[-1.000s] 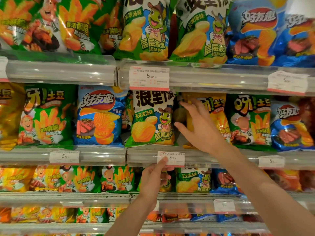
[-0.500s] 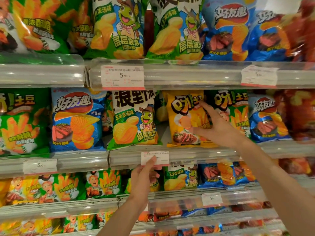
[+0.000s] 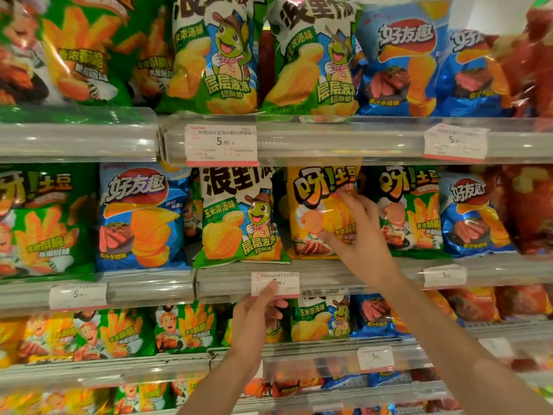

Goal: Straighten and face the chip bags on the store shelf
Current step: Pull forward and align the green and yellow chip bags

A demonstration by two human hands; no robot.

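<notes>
- The right hand (image 3: 363, 235) grips the yellow chip bag (image 3: 320, 211) on the middle shelf (image 3: 329, 272), thumb on the bag's front and fingers curled round its right edge.
- The bag stands upright near the shelf's front edge, between the green-and-white frog bag (image 3: 239, 217) and a green bag (image 3: 410, 211); half a second ago it leaned a little more leftward.
- The left hand (image 3: 254, 319) stays below, thumb pressed on the price tag (image 3: 275, 284) at the shelf's front rail; its other fingers seem to curl behind the tag, though the view is poor.
- The camera has drifted slightly, so the shelf sits differently in frame.
</notes>
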